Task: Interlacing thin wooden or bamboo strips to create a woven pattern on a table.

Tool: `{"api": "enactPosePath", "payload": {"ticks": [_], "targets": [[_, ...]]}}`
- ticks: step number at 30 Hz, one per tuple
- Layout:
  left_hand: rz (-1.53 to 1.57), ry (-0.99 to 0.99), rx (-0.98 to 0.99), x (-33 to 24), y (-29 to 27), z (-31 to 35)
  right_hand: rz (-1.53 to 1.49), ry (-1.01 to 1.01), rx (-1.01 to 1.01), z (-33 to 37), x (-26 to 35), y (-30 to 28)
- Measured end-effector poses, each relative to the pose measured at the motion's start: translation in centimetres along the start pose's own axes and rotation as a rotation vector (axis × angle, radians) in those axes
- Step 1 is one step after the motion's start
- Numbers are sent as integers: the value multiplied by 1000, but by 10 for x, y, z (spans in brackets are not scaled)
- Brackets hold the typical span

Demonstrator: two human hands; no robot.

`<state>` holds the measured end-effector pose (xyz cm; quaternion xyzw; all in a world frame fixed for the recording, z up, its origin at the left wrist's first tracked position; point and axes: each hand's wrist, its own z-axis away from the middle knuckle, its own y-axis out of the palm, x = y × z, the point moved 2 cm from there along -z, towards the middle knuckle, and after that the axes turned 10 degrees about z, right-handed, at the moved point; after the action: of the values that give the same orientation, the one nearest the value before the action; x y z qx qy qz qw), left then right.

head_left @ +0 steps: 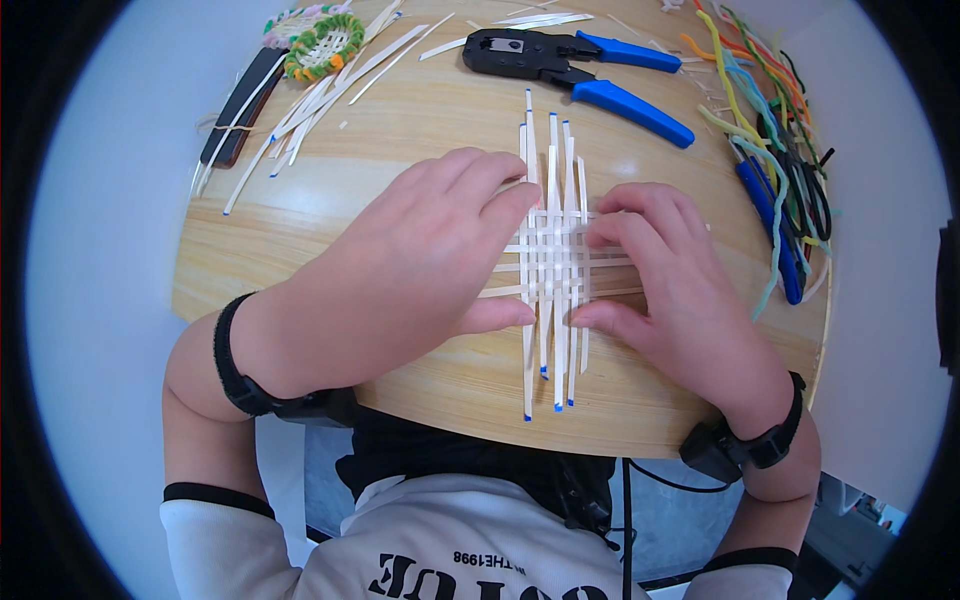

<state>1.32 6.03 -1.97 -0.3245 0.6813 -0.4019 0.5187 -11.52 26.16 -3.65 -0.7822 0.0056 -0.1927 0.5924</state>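
Observation:
A loose lattice of woven strips (557, 250), pale, flat and narrow, lies on the wooden table in front of me. Several strips run away from me with blue-marked ends; others cross them over and under. My left hand (430, 240) grips the left edge of the weave, fingertips at its far part and thumb at its near part. From the other side, my right hand (672, 262) has bent fingers on the far right edge and its thumb low against the near right edge. Both palms arch above the tabletop, and the fingers hide parts of the crossing strips.
Blue-handled crimping pliers (580, 75) lie beyond the weave. Loose strips (320, 105), a dark case (240, 110) and a green-and-orange fuzzy ring (325, 47) sit at the far left. Coloured fuzzy stems (740, 110), a blue tool (772, 215) and black-handled scissors (808, 195) line the right edge.

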Motion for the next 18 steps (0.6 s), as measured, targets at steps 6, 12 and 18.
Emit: {"api": "enactPosePath", "payload": {"ticks": [6,12,18], "targets": [[-8,-11,-9,0,1,0,-40,16,25,4,-4,-7],[1,1,-25,1,1,2,-58,35,62,1,0,-9],[-6,-3,-14,0,-1,2,-29,8,52,-2,4,-3]]}}
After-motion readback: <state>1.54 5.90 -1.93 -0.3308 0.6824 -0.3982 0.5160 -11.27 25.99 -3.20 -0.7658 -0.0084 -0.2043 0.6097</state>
